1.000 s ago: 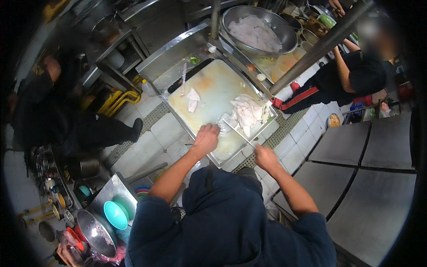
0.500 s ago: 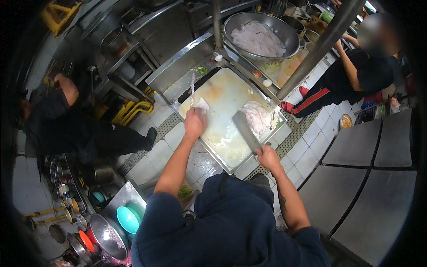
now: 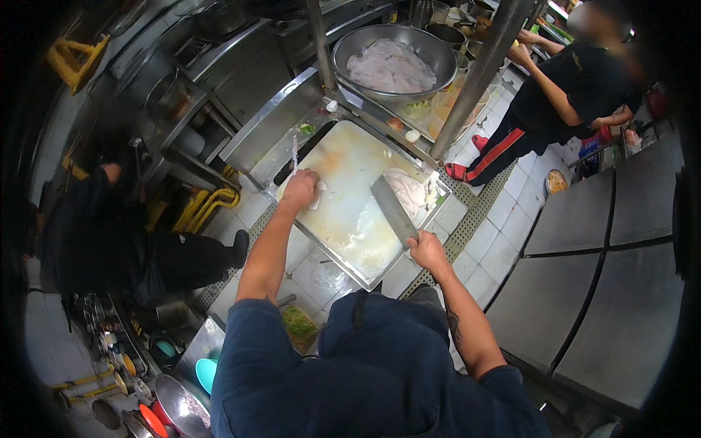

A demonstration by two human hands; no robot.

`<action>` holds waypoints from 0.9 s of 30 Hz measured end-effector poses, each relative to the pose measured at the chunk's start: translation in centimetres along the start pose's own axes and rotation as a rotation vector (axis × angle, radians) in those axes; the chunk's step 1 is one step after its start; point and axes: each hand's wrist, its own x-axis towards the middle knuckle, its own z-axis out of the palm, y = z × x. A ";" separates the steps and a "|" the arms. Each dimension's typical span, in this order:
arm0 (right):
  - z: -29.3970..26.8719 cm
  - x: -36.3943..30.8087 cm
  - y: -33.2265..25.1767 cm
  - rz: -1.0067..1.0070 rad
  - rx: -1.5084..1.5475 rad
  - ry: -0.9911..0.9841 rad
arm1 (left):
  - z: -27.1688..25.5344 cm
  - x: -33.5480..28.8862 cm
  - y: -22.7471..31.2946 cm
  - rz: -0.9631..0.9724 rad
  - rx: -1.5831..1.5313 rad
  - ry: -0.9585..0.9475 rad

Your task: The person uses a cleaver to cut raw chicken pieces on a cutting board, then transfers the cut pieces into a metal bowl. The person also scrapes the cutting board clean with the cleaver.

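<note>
My left hand (image 3: 301, 190) rests on the left side of a pale, wet cutting board (image 3: 343, 164), its fingers closed over a small white piece of raw flesh (image 3: 319, 196). Fish or squid, I cannot tell which. A thin pale strip (image 3: 295, 152) stands out just beyond that hand. In my right hand (image 3: 428, 252) is the handle of a cleaver (image 3: 392, 212). Its wide blade points away from me over the board's right half, beside a pile of pale raw slices (image 3: 409, 191) that it partly covers.
A large steel bowl (image 3: 447, 67) of the same pale flesh stands beyond the board, near a metal post (image 3: 471, 84). One co-worker (image 3: 562, 95) stands at the far right, another person (image 3: 146, 233) at the left. Steel cabinets (image 3: 562, 306) flank my right; bowls lie lower left.
The view has shifted a little. My left hand has moved forward over the small white piece, which now shows beside its fingers. The cleaver stays by the pile in my right hand.
</note>
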 end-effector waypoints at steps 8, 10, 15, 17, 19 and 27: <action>0.3 -0.4 0.3 -0.012 0.055 0.063 | -2.5 0.7 1.9 -0.135 -0.689 -0.510; 0.4 -0.4 0.5 -0.011 0.045 0.078 | -3.2 1.0 3.7 0.043 -0.550 -0.755; -0.6 -0.9 -1.1 0.011 0.061 0.070 | -0.3 2.9 11.8 0.187 -0.094 -1.047; 0.1 -0.5 -0.1 0.000 0.074 0.080 | -1.2 4.1 14.7 0.177 -0.074 -0.844; 0.3 -0.4 0.9 -0.011 0.070 0.088 | -0.1 4.9 12.8 0.085 -0.347 -0.353; 0.9 -2.6 0.3 -0.013 0.086 0.088 | 1.8 -8.4 14.1 0.133 -0.195 -0.170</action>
